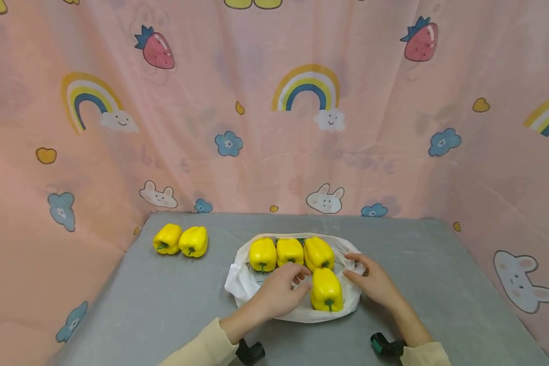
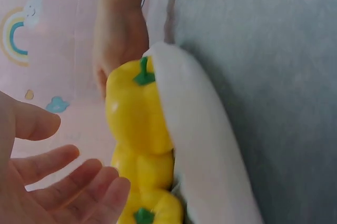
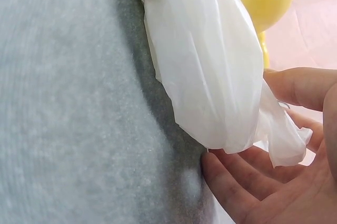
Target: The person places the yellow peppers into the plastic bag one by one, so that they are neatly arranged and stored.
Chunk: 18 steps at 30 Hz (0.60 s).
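Observation:
A white plastic bag (image 1: 302, 319) lies spread open on the table, its rim rolled round several yellow bell peppers. Three of them, among them the left one (image 1: 263, 254), stand in a row at the back. One more pepper (image 1: 327, 290) sits in front at the right. My left hand (image 1: 281, 292) hovers over the bag, left of that front pepper; in the left wrist view its fingers (image 2: 68, 182) are loosely bent with nothing between them. At the bag's right side, my right hand (image 1: 372, 279) touches the thin plastic, thumb and fingers apart around a loose flap (image 3: 287, 140).
Two more yellow bell peppers (image 1: 180, 240) lie together at the back left of the grey table (image 1: 174, 305). A pink printed curtain (image 1: 256, 178) hangs behind and at both sides. Dark devices (image 1: 386, 345) are strapped at the wrists.

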### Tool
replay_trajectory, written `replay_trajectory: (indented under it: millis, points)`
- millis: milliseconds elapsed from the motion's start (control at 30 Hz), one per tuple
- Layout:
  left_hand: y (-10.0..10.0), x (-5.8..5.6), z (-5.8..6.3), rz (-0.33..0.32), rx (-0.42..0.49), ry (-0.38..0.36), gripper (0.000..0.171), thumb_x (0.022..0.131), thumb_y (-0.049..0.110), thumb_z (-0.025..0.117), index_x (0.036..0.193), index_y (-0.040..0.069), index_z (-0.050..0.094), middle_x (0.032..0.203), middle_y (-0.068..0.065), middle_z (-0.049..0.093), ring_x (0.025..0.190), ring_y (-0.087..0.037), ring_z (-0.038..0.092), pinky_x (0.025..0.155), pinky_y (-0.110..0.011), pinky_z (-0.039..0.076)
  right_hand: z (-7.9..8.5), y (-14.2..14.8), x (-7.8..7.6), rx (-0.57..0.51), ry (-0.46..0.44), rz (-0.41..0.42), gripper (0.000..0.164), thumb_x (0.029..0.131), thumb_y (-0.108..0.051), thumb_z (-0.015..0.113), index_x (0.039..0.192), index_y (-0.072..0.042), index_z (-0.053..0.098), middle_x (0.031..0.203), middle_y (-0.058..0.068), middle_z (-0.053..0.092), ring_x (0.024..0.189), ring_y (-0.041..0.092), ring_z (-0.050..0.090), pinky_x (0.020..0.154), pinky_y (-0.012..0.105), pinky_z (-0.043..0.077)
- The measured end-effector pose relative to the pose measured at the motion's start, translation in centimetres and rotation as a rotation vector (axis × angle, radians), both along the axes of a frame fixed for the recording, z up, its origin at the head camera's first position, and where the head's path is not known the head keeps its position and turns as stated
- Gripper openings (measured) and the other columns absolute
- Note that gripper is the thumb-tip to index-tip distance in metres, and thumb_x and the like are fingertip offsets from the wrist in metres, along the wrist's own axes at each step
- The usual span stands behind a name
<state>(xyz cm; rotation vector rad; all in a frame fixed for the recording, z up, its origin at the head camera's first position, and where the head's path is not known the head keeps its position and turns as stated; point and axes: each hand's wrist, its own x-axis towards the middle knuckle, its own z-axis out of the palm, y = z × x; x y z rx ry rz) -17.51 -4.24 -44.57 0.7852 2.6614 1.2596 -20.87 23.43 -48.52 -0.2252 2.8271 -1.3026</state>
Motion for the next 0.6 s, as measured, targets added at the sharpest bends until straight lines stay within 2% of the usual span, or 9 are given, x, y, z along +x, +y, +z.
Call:
replay_trajectory:
  millis: [233,367,600]
  points:
    - [-1.9,-0.2,1.0,0.012,0.067,0.089,0.021,0.103,0.024,0.06,0.117,0.011,0.068,0.11,0.0,0.066,0.094,-0.008,0.06,0.081,-0.027,0.055,0.1,0.2,0.0,-0.002,0.011,0.009,0.05,0.098,-0.026,0.069,0.14,-0.002,0.056,0.132,0.022,0.057,0.092,0.026,0.051,0.074,0.036,0.044]
    - [-3.2,-0.2,1.5,0.04,0.078,0.153,0.018,0.102,0.019,0.062,0.116,0.01,0.069,0.106,0.003,0.065,0.092,-0.008,0.06,0.08,-0.027,0.055,0.0,0.2,-0.1,0.0,0.016,0.01,0.049,0.098,-0.025,0.069,0.139,-0.002,0.056,0.132,0.021,0.057,0.094,0.027,0.051,0.074,0.036,0.044]
    - [-5.4,-0.4,2.1,0.077,0.107,0.257,0.016,0.101,0.015,0.064,0.113,0.007,0.07,0.102,0.001,0.066,0.09,-0.012,0.062,0.078,-0.034,0.058,0.0,0.1,-0.1,-0.003,0.005,0.009,0.05,0.098,-0.026,0.069,0.139,-0.002,0.057,0.132,0.022,0.057,0.092,0.026,0.051,0.073,0.035,0.043]
